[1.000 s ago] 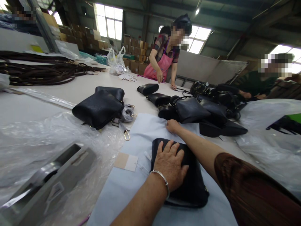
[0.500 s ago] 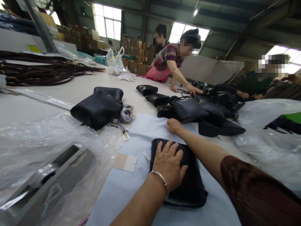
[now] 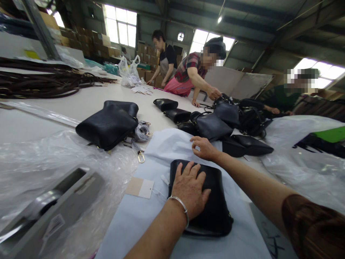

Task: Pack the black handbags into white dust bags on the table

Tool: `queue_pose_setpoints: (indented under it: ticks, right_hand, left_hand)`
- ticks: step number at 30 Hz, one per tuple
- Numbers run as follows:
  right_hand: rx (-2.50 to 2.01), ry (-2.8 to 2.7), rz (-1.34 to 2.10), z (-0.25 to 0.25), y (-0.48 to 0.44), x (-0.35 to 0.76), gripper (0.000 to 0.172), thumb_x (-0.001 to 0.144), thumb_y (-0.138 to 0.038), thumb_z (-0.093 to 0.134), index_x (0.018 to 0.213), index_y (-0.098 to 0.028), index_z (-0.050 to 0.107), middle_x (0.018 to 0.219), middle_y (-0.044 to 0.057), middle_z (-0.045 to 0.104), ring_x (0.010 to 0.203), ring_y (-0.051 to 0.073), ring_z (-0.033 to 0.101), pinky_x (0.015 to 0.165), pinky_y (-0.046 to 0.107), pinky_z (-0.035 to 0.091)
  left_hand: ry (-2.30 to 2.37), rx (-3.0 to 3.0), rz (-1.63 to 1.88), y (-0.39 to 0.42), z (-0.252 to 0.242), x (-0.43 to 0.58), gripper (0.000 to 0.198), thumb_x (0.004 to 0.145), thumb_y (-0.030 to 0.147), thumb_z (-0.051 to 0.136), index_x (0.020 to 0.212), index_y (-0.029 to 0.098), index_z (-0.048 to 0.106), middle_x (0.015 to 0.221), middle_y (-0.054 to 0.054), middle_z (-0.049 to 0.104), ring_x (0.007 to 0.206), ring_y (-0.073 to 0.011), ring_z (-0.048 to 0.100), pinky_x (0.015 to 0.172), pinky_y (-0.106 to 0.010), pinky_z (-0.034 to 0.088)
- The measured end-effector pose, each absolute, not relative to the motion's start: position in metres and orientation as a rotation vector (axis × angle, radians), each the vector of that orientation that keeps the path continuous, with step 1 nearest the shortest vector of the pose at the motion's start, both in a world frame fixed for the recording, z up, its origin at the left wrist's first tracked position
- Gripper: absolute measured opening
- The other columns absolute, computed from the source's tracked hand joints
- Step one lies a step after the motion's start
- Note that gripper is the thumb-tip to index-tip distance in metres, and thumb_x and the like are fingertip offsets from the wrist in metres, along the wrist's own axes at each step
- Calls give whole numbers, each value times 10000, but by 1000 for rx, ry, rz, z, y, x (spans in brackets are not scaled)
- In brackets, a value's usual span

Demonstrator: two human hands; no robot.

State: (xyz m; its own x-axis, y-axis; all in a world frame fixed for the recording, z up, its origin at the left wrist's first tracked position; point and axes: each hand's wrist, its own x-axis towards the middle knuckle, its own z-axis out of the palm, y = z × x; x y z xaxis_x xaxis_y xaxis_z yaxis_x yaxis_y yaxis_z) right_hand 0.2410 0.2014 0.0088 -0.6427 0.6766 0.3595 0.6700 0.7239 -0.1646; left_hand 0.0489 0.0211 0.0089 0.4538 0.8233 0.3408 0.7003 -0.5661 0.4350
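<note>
My left hand, with a silver bangle at the wrist, lies flat with fingers spread on a black leather bag. Under the bag is a light blue wrapping sheet. A beige and white hang tag rests on the sheet, left of the bag. My right hand is over the sheet's far right part, thumb and forefinger curved with a gap between them; nothing shows in its grasp. Just beyond it lies a heap of black bags.
A grey tape dispenser stands at front left on crumpled clear plastic. Two stacked black bags and a wrapped strap lie beyond. Dark straps fill the far left. A co-worker's hand is at the bag heap.
My right hand has opened from a closed pinch at the sheet's far edge. My left hand stays on the bag. Across the table, a co-worker has lifted a bag from the heap.
</note>
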Motion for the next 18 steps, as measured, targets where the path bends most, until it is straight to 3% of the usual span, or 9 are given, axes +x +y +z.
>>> queue_pose_setpoints:
  ticks: [3, 6, 9, 13, 15, 18]
  right_hand:
    - [-1020, -2480, 46, 9, 198, 237, 82, 778, -147, 628, 824, -200, 671, 1190, 120, 645, 1093, 242, 659, 974, 396, 525]
    - [-1093, -2351, 36, 8, 197, 233, 279, 798, -199, 658, 1077, -196, 673, 1238, 125, 616, 1036, 227, 653, 940, 383, 535]
    - [-1373, -2215, 68, 9, 198, 231, 439, 808, -221, 682, 1237, -157, 619, 1157, 108, 662, 805, 174, 639, 842, 339, 544]
    - [-1636, -2239, 116, 14, 200, 229, 328, 844, -227, 675, 1162, -151, 678, 989, 65, 728, 775, 166, 637, 822, 293, 514]
    - [-1652, -2298, 81, 16, 199, 227, 251, 859, -232, 667, 1093, -160, 718, 994, 71, 741, 834, 182, 654, 841, 289, 502]
    - [-1662, -2293, 48, 17, 199, 225, 281, 851, -214, 668, 1120, -157, 725, 1029, 82, 744, 859, 193, 664, 851, 295, 503]
  left_hand:
    - [1324, 2470, 764, 21, 9, 49, 480, 935, 500, 582, 1346, 252, 585, 1518, -76, 530, 1483, -296, 348, 1236, -621, 206]
    - [1320, 2473, 759, 21, 10, 49, 476, 936, 505, 579, 1342, 257, 583, 1521, -69, 528, 1485, -290, 342, 1236, -620, 206]
    - [1319, 2473, 754, 21, 11, 49, 471, 941, 501, 570, 1345, 258, 580, 1529, -70, 519, 1489, -289, 336, 1237, -619, 205]
    - [1314, 2473, 745, 21, 12, 48, 476, 939, 500, 570, 1344, 252, 578, 1536, -80, 507, 1495, -298, 323, 1239, -621, 193]
    - [1313, 2475, 746, 20, 12, 48, 478, 939, 503, 568, 1346, 252, 577, 1537, -81, 506, 1494, -300, 325, 1240, -619, 192]
    - [1317, 2475, 752, 20, 12, 48, 476, 940, 505, 566, 1344, 253, 580, 1534, -77, 509, 1490, -300, 330, 1240, -619, 194]
